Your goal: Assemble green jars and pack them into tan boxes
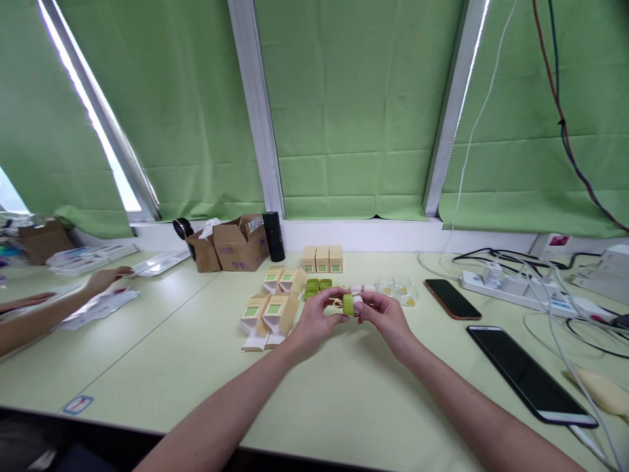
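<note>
Green and white, a small piece (pixel 348 304) is sitting between the two hands, just above the pale table (pixel 319 406). The left hand (pixel 319 319) is clamping its green part between thumb and fingers, while the right hand (pixel 389 319) is pinching its white end. Behind them, green containers (pixel 311 287) and a clear tray (pixel 407 297) are resting on the table, the tray lying farther right. Cream cartons (pixel 279 316) are lying beside the left hand, their flaps hanging open, and two dark-screened phones (pixel 529 372) are lying to the right, near a white power strip (pixel 474 281)
</note>
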The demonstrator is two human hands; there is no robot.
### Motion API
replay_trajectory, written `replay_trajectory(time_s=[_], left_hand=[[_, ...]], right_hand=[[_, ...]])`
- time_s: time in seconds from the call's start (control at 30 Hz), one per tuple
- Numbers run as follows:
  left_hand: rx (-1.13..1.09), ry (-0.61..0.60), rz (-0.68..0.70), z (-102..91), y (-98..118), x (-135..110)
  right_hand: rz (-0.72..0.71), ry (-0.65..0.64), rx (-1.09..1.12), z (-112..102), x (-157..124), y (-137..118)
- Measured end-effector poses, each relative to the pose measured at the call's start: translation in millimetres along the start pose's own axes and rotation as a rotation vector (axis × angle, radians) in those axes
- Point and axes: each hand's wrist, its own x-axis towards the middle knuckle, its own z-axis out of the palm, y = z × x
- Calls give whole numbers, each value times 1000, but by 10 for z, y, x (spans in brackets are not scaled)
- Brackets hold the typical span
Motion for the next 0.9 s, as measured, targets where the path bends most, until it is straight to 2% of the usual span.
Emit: replay_trajectory(time_s=[0.47, 0.73, 0.9], left_hand=[[165, 29, 50, 31, -31, -65], [200, 32, 227, 101, -8, -136], [265, 28, 290, 151, -38, -173]], right_hand=[[-28, 56, -60, 29, -31, 50], [-74, 87, 6, 59, -39, 74], [-71, 119, 37, 107, -70, 72]])
